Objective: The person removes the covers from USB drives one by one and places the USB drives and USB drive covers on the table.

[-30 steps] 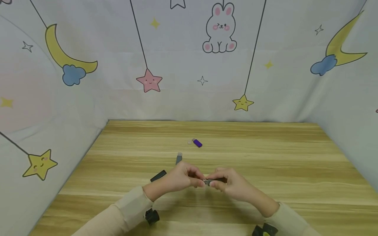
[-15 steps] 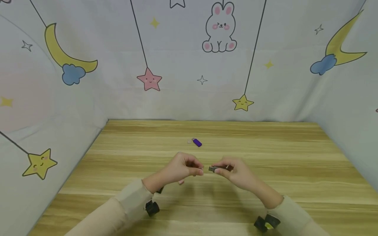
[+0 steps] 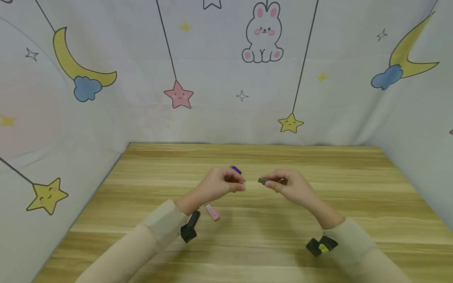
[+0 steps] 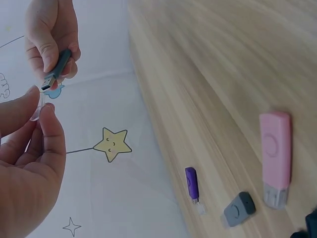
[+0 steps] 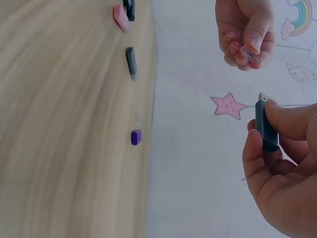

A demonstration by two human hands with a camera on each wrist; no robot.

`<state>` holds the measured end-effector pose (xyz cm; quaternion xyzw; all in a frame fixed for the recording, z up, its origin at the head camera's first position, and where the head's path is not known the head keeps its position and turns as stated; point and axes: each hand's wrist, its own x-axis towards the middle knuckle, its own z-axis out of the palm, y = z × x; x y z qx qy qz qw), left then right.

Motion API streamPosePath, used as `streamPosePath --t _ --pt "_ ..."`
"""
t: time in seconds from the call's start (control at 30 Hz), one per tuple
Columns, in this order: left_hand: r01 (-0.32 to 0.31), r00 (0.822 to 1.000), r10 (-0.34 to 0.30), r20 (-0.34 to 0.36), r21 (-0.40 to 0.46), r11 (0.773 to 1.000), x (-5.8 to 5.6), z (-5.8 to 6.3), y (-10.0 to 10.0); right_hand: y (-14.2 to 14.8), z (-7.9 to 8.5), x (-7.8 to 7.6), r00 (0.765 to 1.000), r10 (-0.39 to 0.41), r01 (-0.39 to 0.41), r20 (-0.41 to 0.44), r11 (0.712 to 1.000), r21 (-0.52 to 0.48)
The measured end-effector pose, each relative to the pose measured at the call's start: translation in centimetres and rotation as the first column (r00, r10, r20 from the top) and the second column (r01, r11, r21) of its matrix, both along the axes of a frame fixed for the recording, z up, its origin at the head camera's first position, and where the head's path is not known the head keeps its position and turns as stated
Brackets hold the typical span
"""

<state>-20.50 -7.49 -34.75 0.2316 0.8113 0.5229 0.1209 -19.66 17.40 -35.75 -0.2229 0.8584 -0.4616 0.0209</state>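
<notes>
My left hand [image 3: 220,185] pinches a small clear cap [image 4: 38,112] between thumb and fingertips; in the head view the cap barely shows. Facing it across a narrow gap, my right hand [image 3: 297,189] holds a dark grey USB flash drive [image 5: 266,126] between thumb and fingers. The drive's bare metal plug [image 5: 262,96] points toward the left hand. Both hands are raised above the table, the cap and the drive apart. Below the left forearm lies a pink USB flash drive [image 3: 213,212] with a clear cap over its plug.
A purple USB flash drive [image 4: 192,183] lies farther back on the wooden table [image 3: 354,188], a clear cap by its plug. Another grey drive [image 5: 131,62] rests between it and the pink one. A black stick-shaped item [image 3: 194,218] lies by the left wrist camera [image 3: 188,233].
The clear cap has come off the grey flash drive's plug and the hands have moved apart. Both hands have risen and moved away from me, uncovering the pink drive.
</notes>
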Motion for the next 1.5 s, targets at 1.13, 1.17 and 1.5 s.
streamPosePath --t 1.13,1.17,1.5 --pt "-0.162 0.987 0.162 -0.006 -0.013 0.987 -7.8 1.9 3.6 0.5 1.5 -7.9 0.985 -0.149 0.145 0.091 0.988 0.050" --pt "-0.166 0.986 0.166 -0.004 -0.006 0.986 -8.0 1.7 3.7 0.6 1.5 -8.1 0.984 -0.153 0.149 0.095 0.988 0.047" --pt "-0.222 0.975 0.221 0.037 0.015 0.975 -9.4 0.2 4.5 0.3 0.5 -9.8 0.970 -0.175 0.180 0.166 0.984 -0.013"
